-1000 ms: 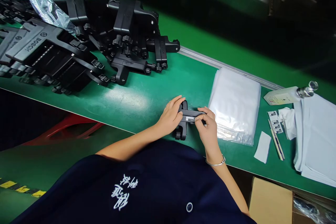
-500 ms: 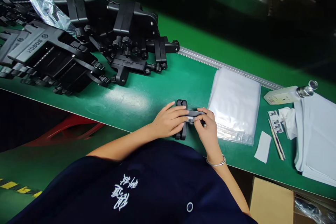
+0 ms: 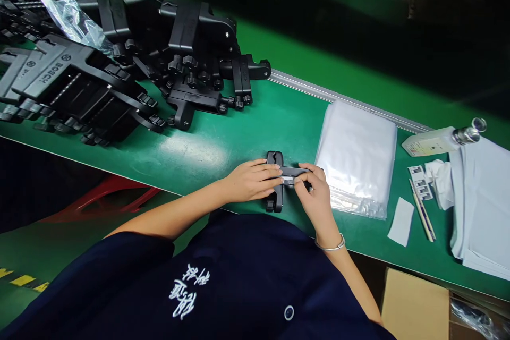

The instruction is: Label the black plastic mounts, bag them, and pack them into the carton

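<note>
A black plastic T-shaped bracket [image 3: 275, 159] lies on the green table in front of my body. On its side arm is a small pale strip [image 3: 287, 180], like a label. My left hand [image 3: 252, 179] rests on the bracket with its fingers stretched out flat, the fingertips by the left end of the strip. With thumb and fingers, my right hand [image 3: 315, 194] grips the far end of the arm, the thumb by the strip's right end. The bracket's right end is partly hidden under the right fingers.
Black brackets [image 3: 187, 26], some marked BOSCH, are piled at the left with a clear plastic bag [image 3: 74, 18]. Clear bags [image 3: 358, 154] lie stacked right of my hands. Farther right are a bottle [image 3: 430, 142], a label sheet [image 3: 420, 183], a pen-like stick [image 3: 422, 210] and white paper [image 3: 484, 212].
My left hand has slid slightly left and flattened on the bracket, its fingers closer together. The right hand keeps its grip at the arm's end.
</note>
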Action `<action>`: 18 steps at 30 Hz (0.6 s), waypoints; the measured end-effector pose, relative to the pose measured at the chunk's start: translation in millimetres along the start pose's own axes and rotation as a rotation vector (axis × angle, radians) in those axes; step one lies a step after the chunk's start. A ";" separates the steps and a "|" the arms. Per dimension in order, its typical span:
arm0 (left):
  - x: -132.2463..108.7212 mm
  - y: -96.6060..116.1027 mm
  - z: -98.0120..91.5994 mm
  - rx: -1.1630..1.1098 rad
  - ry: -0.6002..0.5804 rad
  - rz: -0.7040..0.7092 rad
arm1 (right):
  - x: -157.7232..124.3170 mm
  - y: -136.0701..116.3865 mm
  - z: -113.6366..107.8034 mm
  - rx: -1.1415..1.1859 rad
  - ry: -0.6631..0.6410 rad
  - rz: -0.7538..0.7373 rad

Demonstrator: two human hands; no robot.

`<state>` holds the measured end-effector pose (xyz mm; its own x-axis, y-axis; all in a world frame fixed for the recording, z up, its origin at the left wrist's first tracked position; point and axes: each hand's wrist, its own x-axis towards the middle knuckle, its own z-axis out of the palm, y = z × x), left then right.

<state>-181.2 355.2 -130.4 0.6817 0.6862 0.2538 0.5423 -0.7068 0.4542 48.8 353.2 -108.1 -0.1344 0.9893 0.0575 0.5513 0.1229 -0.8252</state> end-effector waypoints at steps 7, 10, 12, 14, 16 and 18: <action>-4.0 -5.0 2.5 0.221 0.218 0.218 | 1.4 22.6 -37.8 0.074 -0.240 -0.079; -2.2 -8.5 -1.4 0.186 0.113 0.208 | 2.0 28.1 -42.7 -0.067 -0.327 -0.173; -0.2 -10.9 -4.9 0.126 0.039 0.192 | 1.6 30.4 -41.0 -0.092 -0.310 -0.198; 2.2 -12.8 -8.7 0.044 -0.008 0.167 | 0.9 31.9 -38.2 -0.099 -0.291 -0.212; 5.2 -13.7 -12.4 -0.037 -0.030 0.143 | 0.4 32.7 -36.3 -0.104 -0.280 -0.218; 10.2 -13.2 -15.5 -0.092 -0.048 0.132 | 0.3 33.0 -35.2 -0.108 -0.273 -0.220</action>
<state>-189.0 374.2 -120.6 0.7680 0.5781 0.2758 0.4013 -0.7699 0.4962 96.0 360.4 -115.5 -0.4663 0.8824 0.0622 0.5667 0.3520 -0.7449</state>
